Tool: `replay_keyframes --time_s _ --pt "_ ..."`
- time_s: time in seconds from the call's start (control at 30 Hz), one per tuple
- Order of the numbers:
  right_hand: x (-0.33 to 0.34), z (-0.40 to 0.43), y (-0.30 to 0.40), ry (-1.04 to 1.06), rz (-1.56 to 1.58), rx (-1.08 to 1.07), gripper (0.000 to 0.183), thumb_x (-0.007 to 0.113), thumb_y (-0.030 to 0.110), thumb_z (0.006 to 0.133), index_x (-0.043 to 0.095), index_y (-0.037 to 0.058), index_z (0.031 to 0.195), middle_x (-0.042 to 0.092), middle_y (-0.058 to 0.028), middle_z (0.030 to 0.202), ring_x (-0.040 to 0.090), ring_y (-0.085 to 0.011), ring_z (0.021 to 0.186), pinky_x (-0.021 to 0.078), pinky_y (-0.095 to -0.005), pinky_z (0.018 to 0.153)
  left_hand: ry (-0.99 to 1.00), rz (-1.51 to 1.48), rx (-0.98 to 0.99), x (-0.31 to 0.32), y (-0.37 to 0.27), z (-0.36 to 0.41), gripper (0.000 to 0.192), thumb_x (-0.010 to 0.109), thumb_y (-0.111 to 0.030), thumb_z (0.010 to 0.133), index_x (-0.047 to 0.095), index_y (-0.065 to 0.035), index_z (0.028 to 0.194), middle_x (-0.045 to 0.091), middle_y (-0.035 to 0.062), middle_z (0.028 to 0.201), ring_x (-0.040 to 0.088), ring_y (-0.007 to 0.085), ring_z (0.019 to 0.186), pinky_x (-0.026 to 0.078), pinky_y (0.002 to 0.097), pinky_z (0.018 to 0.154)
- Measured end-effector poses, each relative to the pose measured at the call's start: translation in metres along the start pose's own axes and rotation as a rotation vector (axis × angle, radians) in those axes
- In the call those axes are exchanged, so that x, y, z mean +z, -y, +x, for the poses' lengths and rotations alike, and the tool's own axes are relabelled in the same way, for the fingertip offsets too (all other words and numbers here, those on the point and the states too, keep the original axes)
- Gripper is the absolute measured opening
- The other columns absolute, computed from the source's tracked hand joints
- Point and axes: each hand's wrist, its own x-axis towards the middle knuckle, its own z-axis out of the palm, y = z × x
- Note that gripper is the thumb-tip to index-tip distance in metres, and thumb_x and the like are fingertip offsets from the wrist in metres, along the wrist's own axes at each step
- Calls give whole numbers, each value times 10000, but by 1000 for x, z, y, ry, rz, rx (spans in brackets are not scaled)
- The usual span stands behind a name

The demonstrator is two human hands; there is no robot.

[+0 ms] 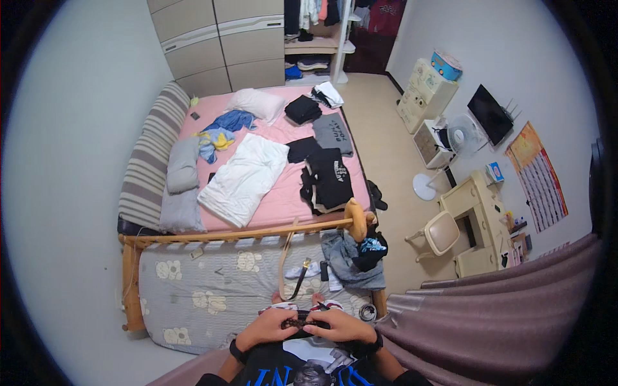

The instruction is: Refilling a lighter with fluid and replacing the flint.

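Observation:
Close to my body, my left hand (268, 327) and my right hand (344, 325) pinch a dark brown braided strap (298, 324), which looks like a belt. Both thumbs press on it from above, and the fingers hide part of it. Beyond my hands, a black and tan belt (300, 281) with a gold-coloured buckle lies on the small bed's patterned mat (217, 284). Its pale strap reaches up to the wooden rail. A coiled belt (368, 312) rests on the mat to the right of my right hand.
A wooden bed rail (241, 230) divides the mat from a larger pink bed (270, 212), where white shorts (246, 178) and folded black clothes (330, 178) lie. Grey cloth (347, 263) and a black phone-like object (324, 271) are ahead right. A curtain (463, 318) hangs right.

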Motion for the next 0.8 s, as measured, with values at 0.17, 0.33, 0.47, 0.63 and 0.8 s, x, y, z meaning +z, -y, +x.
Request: replay_keyframes --time_s 0.17,0.33,0.47,0.63,0.8 --pt "-29 -36 -32 -98 -6 -15 265 557 283 933 596 31 1005 611 -139 831 579 -254 744 450 -346 691 77 33 31 20 -20 50 191 652 -207 806 572 -37 844 565 138 665 564 285 583 425 359 538" --pt "-46 -45 -52 -195 5 -63 316 543 335 932 589 27 984 620 -153 802 616 -292 742 466 -359 644 108 48 -1 23 -32 77 216 645 -235 813 578 -37 870 583 145 651 581 304 568 439 369 527" --pt "-57 -25 -62 -138 -14 -56 333 532 348 936 587 31 1019 620 -162 830 616 -296 747 474 -356 671 99 109 -22 9 -19 87 225 641 -250 808 572 -43 864 575 154 628 587 319 561 438 378 513" --pt "-71 16 -54 -154 34 -67 334 517 340 947 583 23 1029 625 -152 837 611 -290 748 467 -351 675 105 102 -76 -34 -7 100 212 638 -235 805 549 -45 825 540 143 588 566 307 532 417 375 494" --pt "-91 81 -39 -118 37 25 317 534 323 941 582 19 1018 614 -172 787 596 -297 687 453 -363 619 86 79 -13 -95 27 111 203 646 -217 802 559 -35 824 517 132 602 538 278 538 412 360 512"
